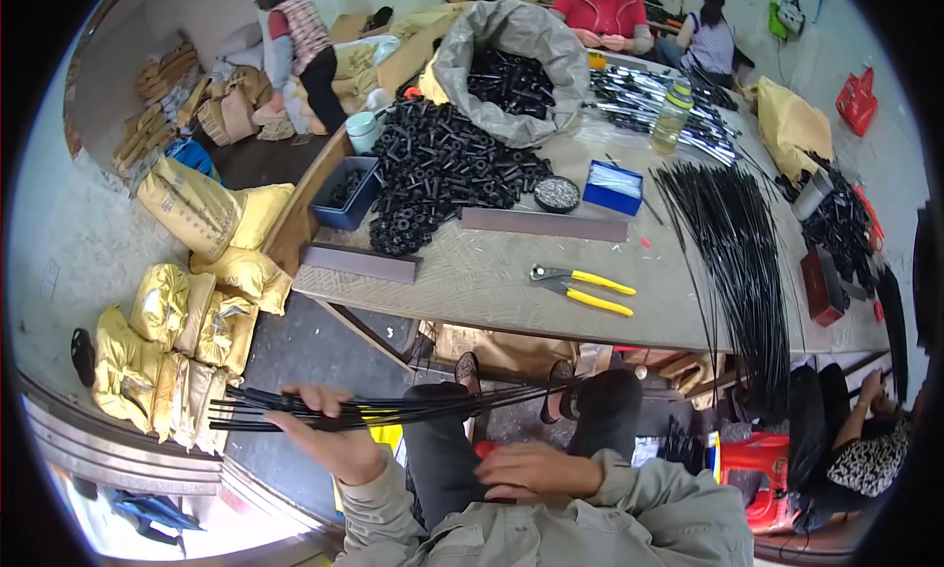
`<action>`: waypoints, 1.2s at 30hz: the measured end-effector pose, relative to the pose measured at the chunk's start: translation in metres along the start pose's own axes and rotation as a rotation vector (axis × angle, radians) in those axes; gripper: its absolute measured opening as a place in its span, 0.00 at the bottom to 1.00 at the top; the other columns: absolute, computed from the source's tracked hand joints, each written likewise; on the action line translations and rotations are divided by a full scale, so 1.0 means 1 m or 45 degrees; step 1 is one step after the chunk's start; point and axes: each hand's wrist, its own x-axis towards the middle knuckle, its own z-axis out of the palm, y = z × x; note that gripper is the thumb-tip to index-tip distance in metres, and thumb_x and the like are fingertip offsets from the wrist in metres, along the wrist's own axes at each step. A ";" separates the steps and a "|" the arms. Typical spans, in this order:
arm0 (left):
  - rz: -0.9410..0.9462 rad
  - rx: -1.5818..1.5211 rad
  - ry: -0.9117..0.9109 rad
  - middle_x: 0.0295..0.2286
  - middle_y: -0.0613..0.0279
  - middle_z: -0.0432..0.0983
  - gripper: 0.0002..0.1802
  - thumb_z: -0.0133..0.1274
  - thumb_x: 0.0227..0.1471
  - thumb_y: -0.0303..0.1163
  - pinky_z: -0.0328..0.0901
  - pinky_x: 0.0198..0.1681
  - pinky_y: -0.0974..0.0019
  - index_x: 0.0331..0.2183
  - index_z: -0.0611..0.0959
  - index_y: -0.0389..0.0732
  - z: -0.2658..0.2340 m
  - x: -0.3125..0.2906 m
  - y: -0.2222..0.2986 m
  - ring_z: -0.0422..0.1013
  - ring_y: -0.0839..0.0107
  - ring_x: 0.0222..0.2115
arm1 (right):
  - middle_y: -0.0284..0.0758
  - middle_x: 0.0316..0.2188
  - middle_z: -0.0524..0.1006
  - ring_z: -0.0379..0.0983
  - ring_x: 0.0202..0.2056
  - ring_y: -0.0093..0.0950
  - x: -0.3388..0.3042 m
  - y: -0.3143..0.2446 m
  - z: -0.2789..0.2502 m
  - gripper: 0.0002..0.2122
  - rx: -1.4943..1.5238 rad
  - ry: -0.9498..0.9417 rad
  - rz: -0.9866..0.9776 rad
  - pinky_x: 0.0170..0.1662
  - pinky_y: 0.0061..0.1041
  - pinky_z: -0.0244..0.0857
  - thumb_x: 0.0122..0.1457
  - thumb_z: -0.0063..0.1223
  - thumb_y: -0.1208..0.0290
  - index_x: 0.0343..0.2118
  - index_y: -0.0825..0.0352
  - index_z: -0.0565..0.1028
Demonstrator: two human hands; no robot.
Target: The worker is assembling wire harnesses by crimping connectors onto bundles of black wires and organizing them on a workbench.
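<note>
The left hand (344,451) has its fingers (323,398) and thumb closed around a bundle of thin, straight black rods (418,410), held roughly level above the lap, in front of the worktop (472,282). The right hand (536,471) lies over the lap, fingers close together; whether they grip anything cannot be told. On the worktop, yellow-handled metal pliers (585,292) lie near the front edge. Behind them are a long, flat grey-brown bar (544,225), a round black dish (557,210) of small silvery pieces and a rectangular blue box (610,202). A large pile of thin black rods (733,262) overhangs the front edge at right.
</note>
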 end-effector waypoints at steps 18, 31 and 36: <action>-0.390 0.945 -0.941 0.34 0.56 0.72 0.20 0.56 0.45 0.27 0.63 0.40 0.69 0.42 0.72 0.33 0.016 -0.068 -0.073 0.69 0.71 0.35 | 0.27 0.20 0.70 0.65 0.25 0.16 -0.022 0.079 0.037 0.08 0.724 0.836 0.340 0.28 0.17 0.60 0.49 0.57 0.72 0.29 0.70 0.73; -0.291 0.872 -0.660 0.32 0.59 0.72 0.09 0.50 0.46 0.18 0.63 0.36 0.75 0.34 0.72 0.33 0.028 -0.092 -0.074 0.67 0.76 0.32 | 0.32 0.28 0.68 0.64 0.30 0.20 0.018 0.016 -0.029 0.12 0.649 1.114 0.415 0.31 0.17 0.59 0.49 0.50 0.79 0.38 0.73 0.71; -0.196 1.064 -0.735 0.31 0.60 0.72 0.10 0.53 0.44 0.18 0.63 0.28 0.73 0.32 0.73 0.34 0.027 -0.088 -0.070 0.67 0.77 0.25 | 0.35 0.27 0.69 0.65 0.29 0.23 0.033 0.014 -0.032 0.11 0.333 1.171 0.336 0.32 0.19 0.59 0.48 0.51 0.79 0.36 0.73 0.71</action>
